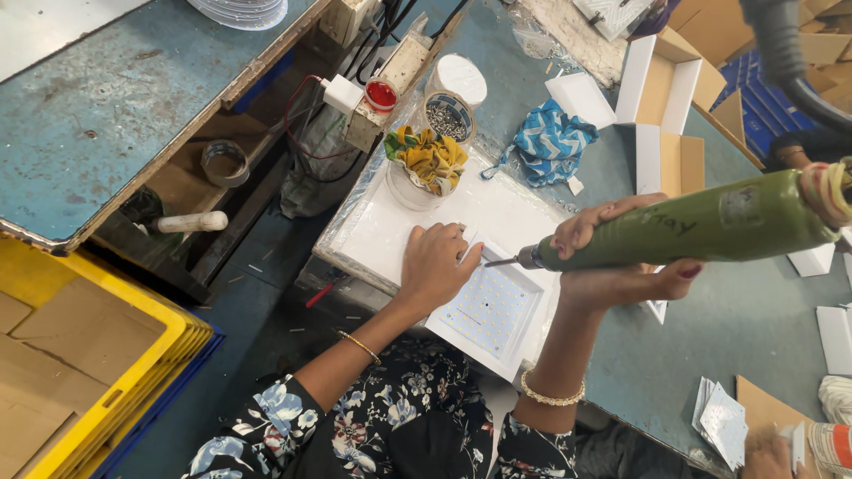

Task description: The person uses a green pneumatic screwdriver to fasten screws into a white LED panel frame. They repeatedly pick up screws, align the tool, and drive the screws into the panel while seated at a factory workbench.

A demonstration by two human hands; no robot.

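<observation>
A person in a dark floral top leans over a worn blue workbench [754, 310], seen from above. The far end of the green electric screwdriver [683, 229] runs out of the picture on the right, and its power hose is only a dark blur in the top corner. The bit's tip, by the left fingers, is too small to make out, so I cannot tell whether it touches a screw. Another person's hand [765, 454] at the bottom right is cut off at the edge.

The right hand [612, 257] is wrapped around the barrel of the screwdriver, fingers over the top and thumb beneath, holding it nearly level. The left hand [437, 264] presses flat, fingers spread, on the upper left corner of a square white LED panel light [493, 315]. The panel lies on a white tray [373, 226] at the bench edge, directly below and between both hands, its grid of small diodes facing up.

Behind the tray stand a tub stuffed with yellow cloth [429, 160], a round tin of screws [449, 115] and a crumpled blue patterned rag [550, 140].
</observation>
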